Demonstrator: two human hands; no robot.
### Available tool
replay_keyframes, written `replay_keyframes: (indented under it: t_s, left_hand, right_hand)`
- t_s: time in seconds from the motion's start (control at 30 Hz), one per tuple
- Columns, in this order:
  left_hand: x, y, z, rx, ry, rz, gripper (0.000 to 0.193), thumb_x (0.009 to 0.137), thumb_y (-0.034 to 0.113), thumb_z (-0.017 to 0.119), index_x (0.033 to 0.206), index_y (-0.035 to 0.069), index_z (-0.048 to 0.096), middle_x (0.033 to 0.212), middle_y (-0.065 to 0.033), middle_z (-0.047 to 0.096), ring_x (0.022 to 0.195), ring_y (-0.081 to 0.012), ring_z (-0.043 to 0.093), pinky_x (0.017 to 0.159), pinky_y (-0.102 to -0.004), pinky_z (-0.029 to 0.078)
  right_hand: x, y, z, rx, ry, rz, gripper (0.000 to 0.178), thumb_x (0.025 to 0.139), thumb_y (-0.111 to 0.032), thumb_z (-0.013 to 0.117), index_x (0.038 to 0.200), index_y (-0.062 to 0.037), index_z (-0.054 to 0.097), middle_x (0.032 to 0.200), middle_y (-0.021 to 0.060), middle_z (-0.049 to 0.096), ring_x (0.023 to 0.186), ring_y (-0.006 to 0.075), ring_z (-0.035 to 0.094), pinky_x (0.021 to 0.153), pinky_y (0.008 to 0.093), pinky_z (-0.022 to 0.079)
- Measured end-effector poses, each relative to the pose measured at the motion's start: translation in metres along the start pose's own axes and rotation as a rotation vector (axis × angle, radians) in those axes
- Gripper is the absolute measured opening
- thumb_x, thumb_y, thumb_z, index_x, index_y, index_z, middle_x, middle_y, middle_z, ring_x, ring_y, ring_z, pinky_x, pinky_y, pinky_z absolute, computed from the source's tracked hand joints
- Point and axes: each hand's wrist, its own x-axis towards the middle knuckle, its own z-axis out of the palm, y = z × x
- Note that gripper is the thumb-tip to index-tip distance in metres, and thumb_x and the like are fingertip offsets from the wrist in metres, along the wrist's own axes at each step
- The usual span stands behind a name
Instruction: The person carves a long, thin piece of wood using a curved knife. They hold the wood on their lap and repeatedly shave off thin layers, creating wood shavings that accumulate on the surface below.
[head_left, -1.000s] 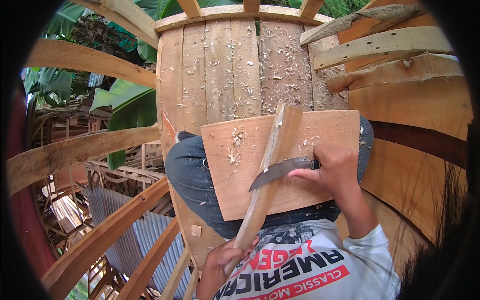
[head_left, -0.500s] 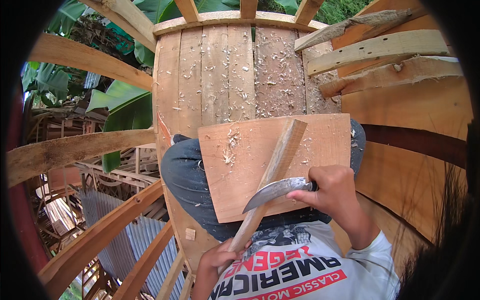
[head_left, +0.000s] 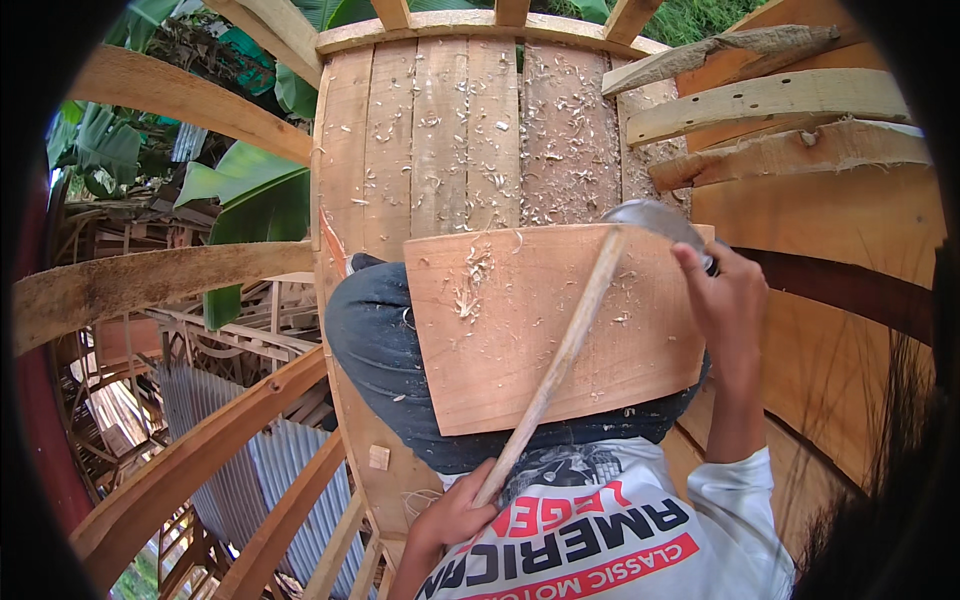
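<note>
My left hand (head_left: 458,510) is closed around the near end of a long wooden stick (head_left: 565,358), close to my shirt. The stick slants away to the right across a flat wooden board (head_left: 480,375) lying on my lap, its far end at the board's far edge. In my right hand (head_left: 727,290), fingers wrapped round the dark handle, is a broad curved knife (head_left: 652,216). Its blade sits at or just past the stick's far end; whether it touches the wood I cannot tell. Curled wood shavings (head_left: 468,290) lie on the board's left part.
Beyond the board, a plank floor (head_left: 440,140) is strewn with shavings. Wooden slats (head_left: 180,290) stand along the left side; rough boards (head_left: 770,100) and panels close in the right. A small wood block (head_left: 379,457) lies left of my knee.
My right hand has carried the knife from the middle of the stick to its far end, away and rightward. The stick has turned, showing a narrower side, and lies slightly further right.
</note>
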Motion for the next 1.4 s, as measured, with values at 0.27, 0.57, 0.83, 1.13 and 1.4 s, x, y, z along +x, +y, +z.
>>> replay_keyframes:
  t_s: [0.27,0.57,0.83,1.13,1.4]
  left_hand:
    - [0.001,-0.004,-0.006,-0.312,-0.090,-0.112,0.045,0.071,0.007,0.054,0.115,0.000,0.047,0.095,-0.0050,0.050,0.082,-0.0149,0.048,0.074,-0.0276,0.041]
    - [-0.002,-0.006,0.001,-0.195,0.033,0.001,0.051,0.069,0.009,0.053,0.119,0.000,0.046,0.095,-0.0050,0.048,0.088,-0.0155,0.048,0.083,-0.0259,0.039]
    - [-0.002,-0.008,-0.006,0.030,-0.021,0.018,0.042,0.071,0.007,0.055,0.111,-0.002,0.046,0.087,-0.0126,0.055,0.085,-0.0194,0.054,0.077,-0.0308,0.043]
    - [-0.015,0.029,0.017,0.212,0.396,-0.008,0.044,0.078,0.015,0.069,0.111,-0.002,0.045,0.082,-0.0121,0.054,0.075,-0.0208,0.054,0.070,-0.0330,0.044]
    - [-0.020,0.047,0.024,0.643,0.749,0.046,0.055,0.070,0.034,0.077,0.101,-0.001,0.047,0.084,-0.0249,0.061,0.084,-0.0433,0.059,0.073,-0.0471,0.044]
  right_hand:
    - [-0.051,-0.026,-0.021,0.202,-0.325,-0.384,0.061,0.065,-0.063,0.072,0.054,-0.0052,0.054,0.046,0.0099,0.049,0.042,0.0278,0.054,0.044,0.0355,0.041]
    - [-0.042,-0.031,0.003,0.077,-0.239,-0.433,0.066,0.063,-0.069,0.069,0.050,-0.0076,0.049,0.046,0.0089,0.048,0.041,0.0265,0.054,0.044,0.0364,0.043]
    - [0.012,0.016,-0.028,0.165,-0.130,0.137,0.058,0.077,-0.055,0.067,0.064,0.0002,0.058,0.052,0.0177,0.051,0.046,0.0337,0.051,0.045,0.0374,0.039]
    - [-0.062,0.004,-0.021,0.323,-0.389,-0.074,0.055,0.066,-0.051,0.077,0.057,-0.0016,0.054,0.047,0.0141,0.046,0.044,0.0302,0.050,0.044,0.0340,0.039]
    - [-0.076,-0.004,-0.016,0.440,-0.470,-0.155,0.052,0.064,-0.047,0.079,0.057,-0.0014,0.055,0.051,0.0142,0.050,0.044,0.0292,0.050,0.044,0.0348,0.039]
